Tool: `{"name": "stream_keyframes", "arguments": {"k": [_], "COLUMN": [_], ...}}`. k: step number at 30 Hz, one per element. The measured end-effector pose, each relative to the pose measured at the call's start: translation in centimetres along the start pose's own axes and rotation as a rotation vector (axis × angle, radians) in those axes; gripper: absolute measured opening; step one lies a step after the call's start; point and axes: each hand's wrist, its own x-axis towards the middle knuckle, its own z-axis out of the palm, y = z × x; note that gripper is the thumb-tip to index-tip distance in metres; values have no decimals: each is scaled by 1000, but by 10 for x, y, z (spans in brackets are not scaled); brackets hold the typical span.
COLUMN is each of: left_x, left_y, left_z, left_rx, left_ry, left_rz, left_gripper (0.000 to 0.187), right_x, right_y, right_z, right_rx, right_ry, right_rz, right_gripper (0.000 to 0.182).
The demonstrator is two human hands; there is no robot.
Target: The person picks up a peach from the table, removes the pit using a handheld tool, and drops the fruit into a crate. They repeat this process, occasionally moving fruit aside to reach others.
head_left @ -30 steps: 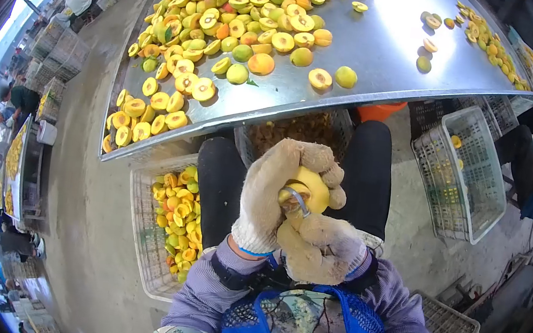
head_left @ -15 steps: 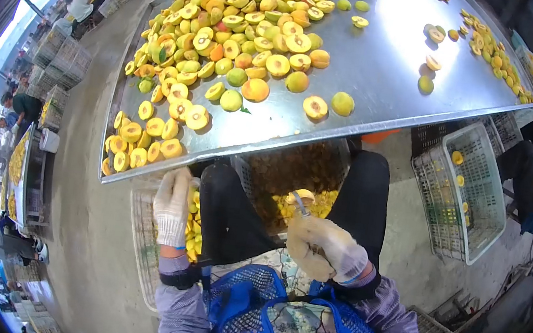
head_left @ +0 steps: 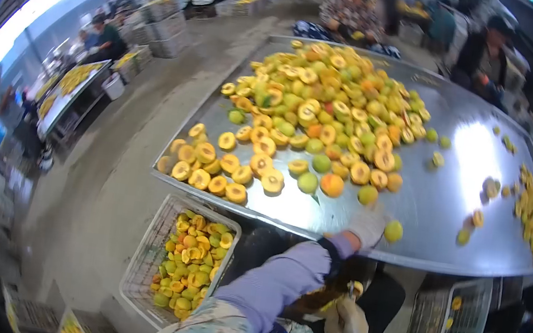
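Head view: left hand in a white knit glove (head_left: 368, 225) is out over the near edge of the steel table (head_left: 447, 209), just left of a whole yellow-green fruit (head_left: 393, 231) and nearer to it; blurred, so its finger spread can't be told. Right gloved hand (head_left: 348, 323) sits low by the lap, fingers closed on a small metal pitting tool (head_left: 350, 288).

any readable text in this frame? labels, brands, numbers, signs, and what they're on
None. No legible words, numbers or signs on the metal table, the fruit crate, the gloved left hand, the right hand or its sleeve. The background stalls are too blurred and small to show any text.
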Motion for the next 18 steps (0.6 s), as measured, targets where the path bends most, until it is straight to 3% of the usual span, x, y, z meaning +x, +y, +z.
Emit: {"name": "stream_keyframes", "arguments": {"k": [1,2,4,5,7,9,11,12,14,16,18], "left_x": [6,11,15,12,-1,-12,-32,-39,-57,-77,-100], "left_y": [14,-7,-1,-4,-14,-26,-27,-23,-11,-1,20], "left_z": [-11,35,26,18,7,1,-33,-50,-88,-121,-151], "left_rx": [-176,-77,-242,-235,-199,-229,-612,-607,-1110,-1281,-1200], "left_ry": [-121,-165,-242,-225,-421,-403,-347,-338,-211,-269,-278], "left_rz": [-377,-240,-462,-482,-294,-309,-382,-385,-523,-378,-269], "left_gripper": [25,26,29,29,43,52,51,51,49,52,53], "right_x": [-2,3,13,14,8,9,13,15,14,24,25], "right_y": [-7,-4,10,6,-3,-4,-2,-5,-11,-7,-12], "right_z": [2,5,-4,-5,-2,3,3,3,4,11,21], "right_rx": [65,122,88,74,-649,-667,-824,-825,13,-37,-83], "right_ry": [-47,67,204,181,-29,-12,-39,-46,-45,42,143], "right_rz": [65,87,71,72,-460,-352,-558,-565,86,71,57], "right_gripper": [24,23,22,22,6,5,8,8,17,18,20]}}
